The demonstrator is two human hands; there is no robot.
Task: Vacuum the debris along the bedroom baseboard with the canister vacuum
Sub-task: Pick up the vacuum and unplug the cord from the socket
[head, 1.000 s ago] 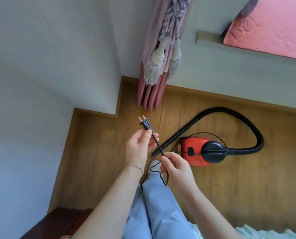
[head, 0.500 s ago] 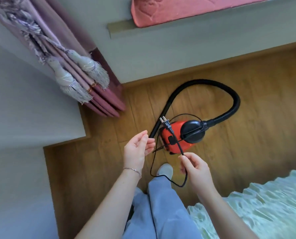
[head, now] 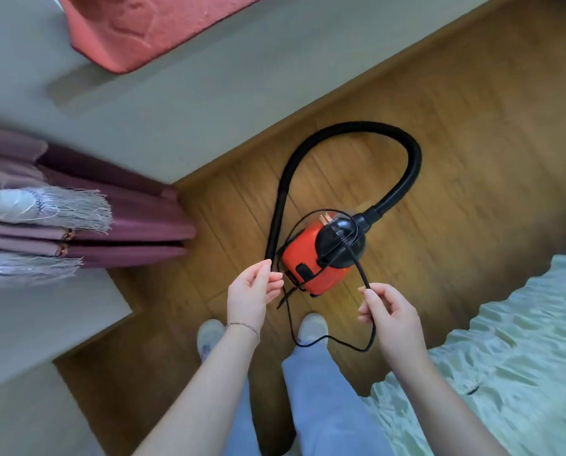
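Wood-plank bedroom floor (head: 472, 153); small red-and-black plastic canister vacuum (head: 308, 264) stands just ahead of the feet, not yet plugged in.
Right hand (head: 390, 320) grip: thumb and forefinger pinch the thin black power cord (head: 360, 271), whose two-pin plug (head: 332, 227) hangs free over the canister. Left hand (head: 252, 297) is loosely curled and appears empty. Assessment: cord limp and light, best taken at the moulded plug; canister probably light; ribbed black hose (head: 415, 162) flexible.

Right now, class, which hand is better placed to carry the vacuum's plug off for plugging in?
Right. The right hand pinches the cord a little below the plug; the left hand hangs open beside it, holding nothing.
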